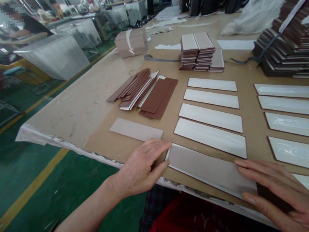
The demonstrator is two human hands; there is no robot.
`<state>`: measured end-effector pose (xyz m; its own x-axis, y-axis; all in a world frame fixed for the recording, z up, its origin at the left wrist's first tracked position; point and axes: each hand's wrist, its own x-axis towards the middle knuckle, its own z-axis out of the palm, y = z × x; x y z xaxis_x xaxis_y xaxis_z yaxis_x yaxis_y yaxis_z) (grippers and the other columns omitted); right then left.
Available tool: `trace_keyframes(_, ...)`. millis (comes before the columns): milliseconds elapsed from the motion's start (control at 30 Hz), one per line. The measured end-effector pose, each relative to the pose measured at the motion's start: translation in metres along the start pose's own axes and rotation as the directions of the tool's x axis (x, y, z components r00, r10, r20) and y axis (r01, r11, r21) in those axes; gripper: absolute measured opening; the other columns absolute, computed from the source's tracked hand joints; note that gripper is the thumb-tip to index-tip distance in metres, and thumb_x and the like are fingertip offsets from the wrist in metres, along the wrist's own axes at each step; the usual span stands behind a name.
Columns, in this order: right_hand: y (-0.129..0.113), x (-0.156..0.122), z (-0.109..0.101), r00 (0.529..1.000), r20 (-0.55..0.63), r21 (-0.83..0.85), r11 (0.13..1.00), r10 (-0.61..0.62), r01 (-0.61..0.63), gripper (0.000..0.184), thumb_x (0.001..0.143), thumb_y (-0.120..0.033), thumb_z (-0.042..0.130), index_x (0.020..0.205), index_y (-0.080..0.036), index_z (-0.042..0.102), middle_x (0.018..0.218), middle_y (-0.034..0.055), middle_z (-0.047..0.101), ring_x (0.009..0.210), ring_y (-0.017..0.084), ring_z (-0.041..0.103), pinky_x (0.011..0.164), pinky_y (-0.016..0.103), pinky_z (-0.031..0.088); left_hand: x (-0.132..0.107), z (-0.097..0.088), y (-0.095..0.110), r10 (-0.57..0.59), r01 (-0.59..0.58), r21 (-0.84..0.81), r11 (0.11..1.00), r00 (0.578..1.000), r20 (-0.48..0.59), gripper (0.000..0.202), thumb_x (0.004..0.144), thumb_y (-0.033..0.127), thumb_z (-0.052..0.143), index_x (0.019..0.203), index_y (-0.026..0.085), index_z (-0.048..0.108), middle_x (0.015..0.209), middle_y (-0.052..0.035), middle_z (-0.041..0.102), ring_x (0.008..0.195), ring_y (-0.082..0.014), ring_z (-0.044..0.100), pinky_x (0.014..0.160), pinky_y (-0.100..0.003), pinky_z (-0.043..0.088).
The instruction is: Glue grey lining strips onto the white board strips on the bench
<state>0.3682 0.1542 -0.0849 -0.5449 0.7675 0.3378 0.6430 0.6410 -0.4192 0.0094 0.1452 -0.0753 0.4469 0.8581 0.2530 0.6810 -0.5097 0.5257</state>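
A long grey strip (208, 166) lies over a white-faced panel along the table's near edge; a pale border of that panel shows at the left end. My left hand (141, 166) grips the left end, forefinger at the far corner and thumb at the near one. At the right end, my right hand (287, 189) holds strip and panel between its fingers on the far side and its thumb on the near side. Another grey strip (136, 129) lies flat beyond my left hand. Several white-faced panels with dark edges (211, 137) lie in rows beyond and to the right.
Loose brown strips (159, 98) are heaped left of the panels. Farther back stand stacked panels (198, 51) and a tied grey bundle (131, 44). A tall brown stack (286, 49) rises at right beside clear plastic sheeting (262, 3). Other people work in the background.
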Motion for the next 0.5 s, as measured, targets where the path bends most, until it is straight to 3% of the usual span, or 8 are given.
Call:
trace_keyframes(300, -0.0010, 0.0028, 0.0026, 1.000, -0.006, 0.007, 1.000, -0.003, 0.003, 0.038, 0.094, -0.042, 0.061, 0.130, -0.030, 0.059, 0.134, 0.0023, 0.061, 0.119, 0.026, 0.060, 0.104, 0.045, 0.054, -0.0008, 0.0008, -0.0011, 0.014, -0.014, 0.011, 1.000, 1.000, -0.010, 0.048, 0.095, 0.020, 0.053, 0.142, 0.019, 0.043, 0.134, -0.0121, 0.060, 0.126, -0.0234, 0.053, 0.111, -0.048, 0.043)
trace_keyframes(500, -0.0027, 0.0037, 0.0037, 1.000, 0.012, 0.017, 1.000, -0.019, 0.019, 0.037, 0.095, -0.041, 0.060, 0.130, -0.029, 0.059, 0.135, 0.0023, 0.060, 0.119, 0.024, 0.059, 0.100, 0.039, 0.057, -0.0001, 0.0006, -0.0016, 0.013, -0.013, 0.011, 1.000, 1.000, -0.001, 0.047, 0.095, 0.020, 0.054, 0.141, 0.017, 0.044, 0.133, -0.0117, 0.060, 0.126, -0.0224, 0.052, 0.113, -0.046, 0.042)
